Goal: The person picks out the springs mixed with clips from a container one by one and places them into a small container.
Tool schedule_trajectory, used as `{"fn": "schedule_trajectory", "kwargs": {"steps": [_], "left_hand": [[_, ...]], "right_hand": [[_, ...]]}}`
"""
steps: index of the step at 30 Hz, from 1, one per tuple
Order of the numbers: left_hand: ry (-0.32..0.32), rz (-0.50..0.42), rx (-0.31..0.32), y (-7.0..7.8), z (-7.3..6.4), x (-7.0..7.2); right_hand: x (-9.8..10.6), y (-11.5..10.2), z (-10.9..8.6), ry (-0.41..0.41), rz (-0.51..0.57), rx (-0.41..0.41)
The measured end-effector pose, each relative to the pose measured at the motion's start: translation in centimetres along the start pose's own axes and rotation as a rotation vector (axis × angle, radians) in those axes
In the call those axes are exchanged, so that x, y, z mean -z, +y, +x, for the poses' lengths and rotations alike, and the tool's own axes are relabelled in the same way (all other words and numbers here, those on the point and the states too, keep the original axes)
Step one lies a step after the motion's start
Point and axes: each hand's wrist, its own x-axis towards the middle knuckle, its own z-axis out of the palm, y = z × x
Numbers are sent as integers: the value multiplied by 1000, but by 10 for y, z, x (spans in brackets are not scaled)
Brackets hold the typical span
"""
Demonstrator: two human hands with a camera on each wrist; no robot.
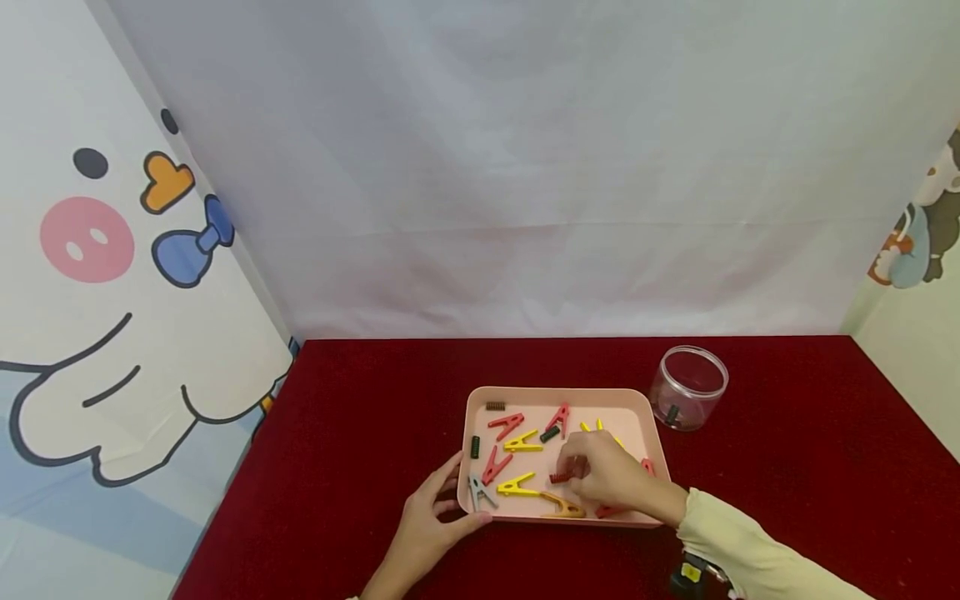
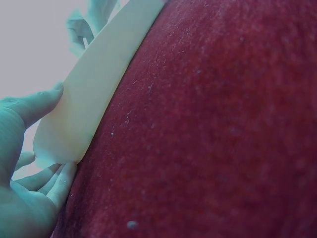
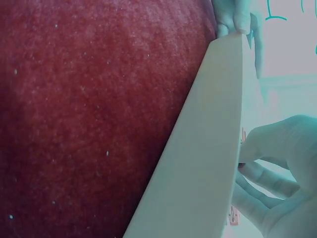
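My right hand [image 1: 603,471] reaches into the pink tray [image 1: 615,400], its thumb and fingertips pinching a small red coil spring [image 1: 558,478]. In the right wrist view only a dark red bit of that spring shows between thumb and finger. At the tray's near left corner, my left hand [image 1: 427,517] holds the wall, thumb along the front side and fingers at the left side. Around the right hand lie red clothespins [image 1: 497,465], yellow clothespins [image 1: 519,485], an orange clothespin [image 1: 564,506] and a grey clothespin [image 1: 481,492]. Dark springs [image 1: 476,447] lie among them.
Behind the tray's right corner stands a clear round jar [image 1: 693,387] without a lid, with a dark spring [image 1: 672,413] inside. Dark red cloth [image 1: 360,433] covers the table. A white curtain [image 1: 525,208] hangs along the back edge.
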Motion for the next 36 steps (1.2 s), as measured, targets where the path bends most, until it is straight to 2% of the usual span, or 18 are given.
{"fn": "schedule_trajectory", "kwargs": {"steps": [15,20,27,36], "left_hand": [[0,-4,-7,4,-1,0],[1,2,-1,4,0,-1],[3,8,-1,4,-1,-1],[7,4,1,4,-1,-1]], "right_hand": [[14,0,-7,31,-14,-40],[20,-2,-8,54,-13,-15],[26,-2,-10,57,31,-33],[35,-1,-11,53,36,19]]}}
